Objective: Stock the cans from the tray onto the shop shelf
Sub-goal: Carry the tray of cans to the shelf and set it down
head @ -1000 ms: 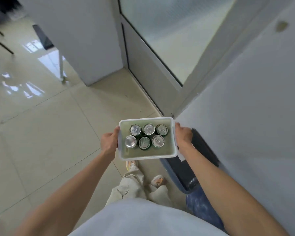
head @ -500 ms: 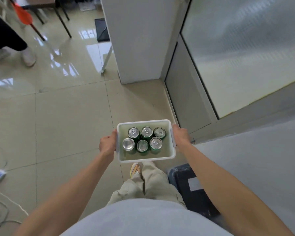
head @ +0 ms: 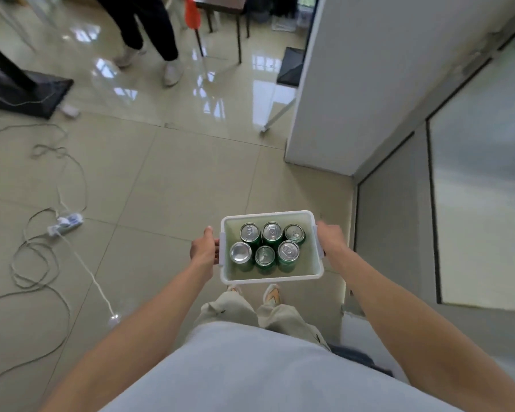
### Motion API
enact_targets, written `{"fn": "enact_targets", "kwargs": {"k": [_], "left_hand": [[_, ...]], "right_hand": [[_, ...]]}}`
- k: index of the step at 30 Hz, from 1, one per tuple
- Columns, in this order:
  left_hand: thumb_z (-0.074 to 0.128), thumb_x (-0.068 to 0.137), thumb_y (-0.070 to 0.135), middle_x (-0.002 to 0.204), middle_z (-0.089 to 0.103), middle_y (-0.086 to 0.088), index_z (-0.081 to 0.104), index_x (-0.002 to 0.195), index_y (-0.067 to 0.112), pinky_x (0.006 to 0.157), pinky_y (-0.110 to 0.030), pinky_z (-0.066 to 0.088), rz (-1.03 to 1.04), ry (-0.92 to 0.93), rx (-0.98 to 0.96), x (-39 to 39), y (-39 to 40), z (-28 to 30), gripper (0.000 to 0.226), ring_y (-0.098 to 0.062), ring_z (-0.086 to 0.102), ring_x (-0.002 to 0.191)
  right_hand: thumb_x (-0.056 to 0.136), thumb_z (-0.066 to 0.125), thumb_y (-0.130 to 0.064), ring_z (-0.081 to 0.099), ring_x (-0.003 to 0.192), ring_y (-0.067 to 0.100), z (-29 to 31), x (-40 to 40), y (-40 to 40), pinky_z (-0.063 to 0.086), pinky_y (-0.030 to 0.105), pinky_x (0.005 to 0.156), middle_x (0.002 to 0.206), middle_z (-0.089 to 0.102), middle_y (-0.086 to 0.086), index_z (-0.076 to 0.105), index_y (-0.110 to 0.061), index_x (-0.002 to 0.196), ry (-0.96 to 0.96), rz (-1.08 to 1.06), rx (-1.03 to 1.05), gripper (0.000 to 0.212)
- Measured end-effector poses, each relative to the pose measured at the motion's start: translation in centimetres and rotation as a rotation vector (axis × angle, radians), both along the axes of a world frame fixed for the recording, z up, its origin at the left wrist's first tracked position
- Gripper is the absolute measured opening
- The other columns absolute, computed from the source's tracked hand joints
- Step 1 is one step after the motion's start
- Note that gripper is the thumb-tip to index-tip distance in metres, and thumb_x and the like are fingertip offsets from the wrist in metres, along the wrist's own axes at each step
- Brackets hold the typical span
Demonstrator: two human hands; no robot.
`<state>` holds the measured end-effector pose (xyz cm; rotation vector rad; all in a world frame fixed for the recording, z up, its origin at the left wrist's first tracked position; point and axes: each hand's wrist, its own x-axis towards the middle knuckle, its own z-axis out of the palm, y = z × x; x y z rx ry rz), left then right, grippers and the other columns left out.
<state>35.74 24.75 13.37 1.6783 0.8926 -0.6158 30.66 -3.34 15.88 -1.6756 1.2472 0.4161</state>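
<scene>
Since the earlier frames my view has swung left: the grey wall that filled the right side is gone, and far more of the tiled floor point(head: 167, 185) now opens ahead, with the white pillar point(head: 354, 84) and the frosted glass door point(head: 482, 203) pushed to the right. A second person's dark-trousered legs point(head: 149, 28) have come further into view at the top, cut off above the thighs. A black stand base point(head: 27, 93) and a tangle of grey cable point(head: 39, 257) running to a white power strip point(head: 66, 223) show at the left, where half a second ago only a corner of them peeked in.

The white plastic tray point(head: 272, 279) sits in the same place relative to my body as before, held level in front of my waist, above my beige trousers and shoes. My left hand point(head: 204, 249) is wrapped on the tray's left handle and my right hand point(head: 330, 237) on its right handle; the fingers of both curl under the rim, so I cannot see them fully.

Six green cans point(head: 268, 248) stand upright inside the tray in two rows of three, silver tops up, clustered toward the middle. Their labels are too dark and small for me to read. No shop shelf is visible to me from here. A red object point(head: 192, 10) at the top edge is blurred and cropped; I cannot tell what it is.
</scene>
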Motion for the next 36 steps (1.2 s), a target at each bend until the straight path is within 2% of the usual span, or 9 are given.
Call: {"fn": "enact_targets", "kwargs": {"k": [3,8,10,13,19,24,28,32,36], "left_hand": [[0.041,0.1,0.049,0.088,0.076,-0.018,0.072,0.093,-0.002,0.073,-0.039,0.06,0.048,0.012,-0.034,1.3,2.0,0.9,0.06,-0.03,0.069,0.074],[0.035,0.1,0.053,0.086,0.075,-0.019,0.068,0.085,0.001,0.063,-0.034,0.054,0.153,0.038,-0.077,3.7,6.3,2.1,0.063,-0.029,0.068,0.069],[0.033,0.099,0.055,0.084,0.074,-0.018,0.065,0.08,0.004,0.063,-0.034,0.054,0.188,0.049,-0.096,5.3,8.4,2.5,0.063,-0.029,0.068,0.069],[0.032,0.099,0.056,0.085,0.074,-0.019,0.068,0.086,0.001,0.065,-0.034,0.055,0.236,0.05,-0.115,7.7,11.6,2.6,0.067,-0.03,0.068,0.071],[0.036,0.097,0.056,0.086,0.074,-0.017,0.068,0.092,0.003,0.064,-0.035,0.053,0.317,0.033,-0.08,11.5,17.2,1.8,0.062,-0.03,0.069,0.075],[0.041,0.097,0.056,0.079,0.071,-0.015,0.065,0.086,0.005,0.057,-0.032,0.05,0.416,0.052,-0.077,13.5,20.9,1.2,0.057,-0.027,0.066,0.068],[0.042,0.096,0.054,0.078,0.069,-0.015,0.063,0.084,0.005,0.062,-0.034,0.052,0.506,0.063,-0.078,15.9,23.1,0.8,0.055,-0.028,0.064,0.067],[0.044,0.096,0.051,0.076,0.067,-0.015,0.061,0.081,0.005,0.061,-0.032,0.052,0.572,0.066,-0.08,19.4,24.8,0.5,0.052,-0.027,0.062,0.065],[0.046,0.095,0.05,0.085,0.069,-0.018,0.063,0.092,0.003,0.074,-0.039,0.056,0.613,0.083,-0.056,22.5,26.2,0.2,0.05,-0.029,0.063,0.072]], "right_hand": [[0.098,0.046,-0.026,0.057,0.086,0.03,0.4,3.3,1.6,0.045,0.035,0.076,0.097,0.061,0.018,0.062,-0.003,0.099,0.004,0.057,-0.02,0.029],[0.097,0.049,-0.028,0.047,0.062,0.022,0.2,9.3,5.2,0.034,0.028,0.053,0.081,0.056,0.015,0.056,-0.006,0.071,-0.024,0.182,-0.035,0.034],[0.098,0.049,-0.028,0.044,0.058,0.021,0.2,11.6,7.2,0.032,0.028,0.051,0.08,0.054,0.016,0.055,-0.005,0.073,-0.032,0.219,-0.034,0.034],[0.097,0.049,-0.028,0.047,0.058,0.022,0.3,15.4,10.3,0.034,0.027,0.05,0.08,0.055,0.016,0.056,-0.005,0.074,-0.02,0.265,-0.035,0.033],[0.094,0.051,-0.029,0.052,0.072,0.028,0.1,22.4,16.7,0.039,0.029,0.061,0.085,0.057,0.017,0.053,-0.007,0.067,-0.036,0.329,-0.046,0.035],[0.094,0.051,-0.03,0.053,0.081,0.027,0.2,28.1,21.5,0.042,0.032,0.072,0.091,0.057,0.016,0.059,-0.003,0.078,-0.061,0.439,-0.082,0.032],[0.095,0.05,-0.029,0.048,0.075,0.027,-0.5,32.0,24.5,0.039,0.032,0.069,0.082,0.054,0.015,0.048,-0.009,0.057,-0.08,0.53,-0.125,0.043],[0.095,0.048,-0.028,0.047,0.07,0.024,-1.5,36.5,27.1,0.039,0.034,0.066,0.077,0.053,0.014,0.047,-0.01,0.057,-0.086,0.598,-0.125,0.042],[0.096,0.048,-0.028,0.048,0.072,0.025,-1.7,41.5,29.6,0.04,0.035,0.068,0.077,0.053,0.015,0.046,-0.012,0.056,-0.081,0.677,-0.122,0.043]]}}
